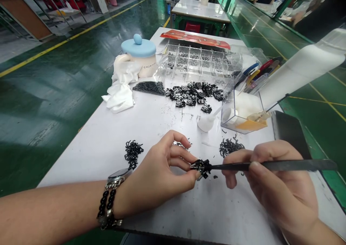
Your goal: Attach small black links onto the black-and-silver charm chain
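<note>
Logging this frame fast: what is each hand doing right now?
Left hand: closed, pinching a small black part between thumb and fingertips.
Right hand: closed on black tweezers, tips at that part.

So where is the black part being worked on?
Head view, low centre: the black part is pinched in the left hand, met by tweezers in the right hand, above the table.

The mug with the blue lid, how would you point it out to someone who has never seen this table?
Start at the white table and go to its far left part, past the piles of small black parts. There, between a crumpled white cloth and a clear compartment box, stands a pale mug. It alone is capped by a sky-blue lid with a knob.
</note>
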{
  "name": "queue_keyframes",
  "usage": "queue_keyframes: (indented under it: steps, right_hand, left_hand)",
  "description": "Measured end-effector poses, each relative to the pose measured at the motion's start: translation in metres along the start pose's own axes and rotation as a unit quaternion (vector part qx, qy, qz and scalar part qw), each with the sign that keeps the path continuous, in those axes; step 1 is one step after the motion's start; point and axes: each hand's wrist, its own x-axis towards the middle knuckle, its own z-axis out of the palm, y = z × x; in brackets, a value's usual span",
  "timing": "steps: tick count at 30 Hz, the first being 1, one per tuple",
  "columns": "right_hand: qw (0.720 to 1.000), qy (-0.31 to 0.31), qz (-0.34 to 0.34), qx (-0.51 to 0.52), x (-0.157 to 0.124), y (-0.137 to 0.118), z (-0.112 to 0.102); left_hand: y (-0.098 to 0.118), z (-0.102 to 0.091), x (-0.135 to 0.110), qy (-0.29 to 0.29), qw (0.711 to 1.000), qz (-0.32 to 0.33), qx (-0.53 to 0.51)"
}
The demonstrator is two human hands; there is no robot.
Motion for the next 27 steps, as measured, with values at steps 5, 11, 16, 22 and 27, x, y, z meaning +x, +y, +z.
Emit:
queue_keyframes:
  steps: [5,11,16,22,27]
  right_hand:
    - [1.000,-0.003,0.006,-0.001,-0.001,-0.001,0.002]
    - [1.000,0.011,-0.016,-0.004,-0.008,-0.002,0.001]
    - [0.999,0.016,-0.039,-0.013,-0.009,-0.003,0.002]
    - [0.999,0.035,-0.004,0.009,-0.005,-0.003,0.007]
    - [0.999,0.036,-0.006,-0.026,-0.007,-0.004,0.010]
  left_hand:
    - [0.003,-0.002,0.000,0.003,1.000,-0.017,0.007]
    - [0.000,-0.004,0.004,-0.010,0.996,-0.021,-0.083]
    - [0.001,-0.004,0.006,-0.028,0.990,-0.045,-0.131]
    - [0.002,-0.002,0.002,-0.010,0.997,-0.026,-0.073]
    - [-0.006,-0.002,0.001,-0.006,0.998,0.045,-0.036]
